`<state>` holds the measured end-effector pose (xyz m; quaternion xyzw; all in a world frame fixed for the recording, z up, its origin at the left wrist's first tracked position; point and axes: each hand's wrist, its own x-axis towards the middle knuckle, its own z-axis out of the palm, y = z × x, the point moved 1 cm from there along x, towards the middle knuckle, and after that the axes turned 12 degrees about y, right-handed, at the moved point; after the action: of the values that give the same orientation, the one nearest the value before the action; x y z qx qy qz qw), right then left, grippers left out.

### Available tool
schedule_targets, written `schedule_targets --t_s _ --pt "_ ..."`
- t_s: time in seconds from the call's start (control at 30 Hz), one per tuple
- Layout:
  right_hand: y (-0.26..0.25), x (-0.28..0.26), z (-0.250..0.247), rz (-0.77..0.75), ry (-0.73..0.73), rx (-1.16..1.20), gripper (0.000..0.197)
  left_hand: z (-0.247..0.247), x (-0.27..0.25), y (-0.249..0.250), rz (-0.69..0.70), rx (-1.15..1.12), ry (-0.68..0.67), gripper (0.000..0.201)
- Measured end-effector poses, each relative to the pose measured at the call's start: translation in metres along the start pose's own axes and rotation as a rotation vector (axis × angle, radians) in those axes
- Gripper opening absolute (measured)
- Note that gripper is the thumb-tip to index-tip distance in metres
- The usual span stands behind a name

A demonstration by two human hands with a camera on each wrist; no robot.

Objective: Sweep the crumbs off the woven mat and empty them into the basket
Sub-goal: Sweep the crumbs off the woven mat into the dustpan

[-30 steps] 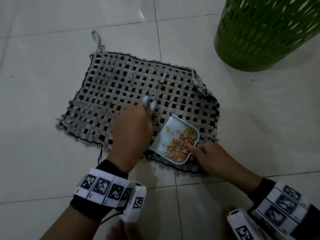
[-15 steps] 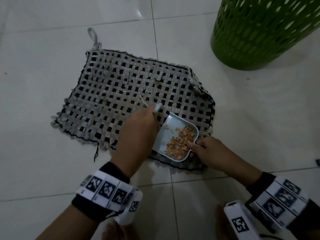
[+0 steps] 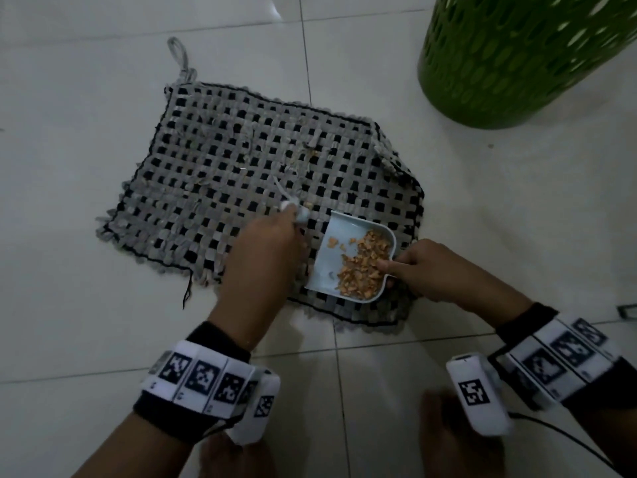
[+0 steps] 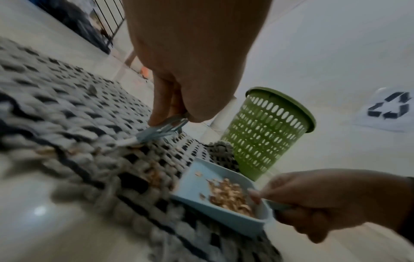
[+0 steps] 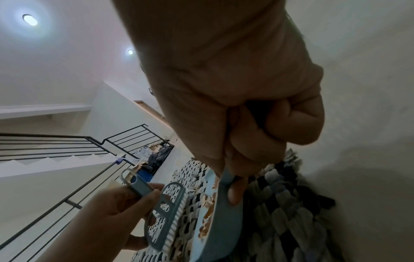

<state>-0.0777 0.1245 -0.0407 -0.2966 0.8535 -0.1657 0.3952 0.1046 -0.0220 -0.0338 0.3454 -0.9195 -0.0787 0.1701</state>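
Note:
A grey and black woven mat lies on the white tile floor. On its near right corner sits a pale blue dustpan holding a heap of orange crumbs. My right hand grips the dustpan's handle at its right edge, thumb on the rim. My left hand holds a small pale blue brush, bristles down on the mat just left of the pan's open side. A few crumbs lie on the mat beside the pan. The green perforated basket stands at the far right.
White tiled floor surrounds the mat. The mat's hanging loop points away at its far left corner. A stair railing and a white bag with a recycling mark show in the wrist views.
My left hand with the brush has swept toward the dustpan's open side. The dustpan and right hand have stayed where they were.

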Motion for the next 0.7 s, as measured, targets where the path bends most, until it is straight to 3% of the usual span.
schedule_targets --t_s 0.1,0.2,0.3,0.4,0.5,0.63,0.7 --pt "0.001 -0.001 -0.001 0.011 -0.016 0.023 0.05 0.002 -0.004 0.019 0.019 -0.103 -0.031 0.021" --pt "0.001 -0.002 -0.002 0.015 -0.016 0.019 0.051 -0.013 0.003 0.022 -0.019 -0.189 0.071 0.04" --pt "0.001 -0.001 -0.005 0.034 -0.02 0.019 0.051 -0.017 0.023 0.004 -0.072 -0.177 0.161 0.038" --pt "0.0 -0.001 -0.005 0.043 -0.024 0.021 0.05 -0.009 0.035 -0.009 -0.032 -0.054 0.065 0.023" --pt "0.002 0.0 -0.005 0.056 -0.022 0.02 0.051 -0.005 0.032 -0.013 -0.02 0.034 -0.046 0.036" --pt "0.003 0.0 -0.003 0.058 -0.013 0.024 0.046 -0.016 0.033 -0.018 -0.036 -0.102 -0.11 0.029" --pt "0.003 -0.001 -0.001 0.05 -0.01 0.018 0.046 -0.019 0.037 -0.02 -0.05 -0.158 -0.05 0.029"
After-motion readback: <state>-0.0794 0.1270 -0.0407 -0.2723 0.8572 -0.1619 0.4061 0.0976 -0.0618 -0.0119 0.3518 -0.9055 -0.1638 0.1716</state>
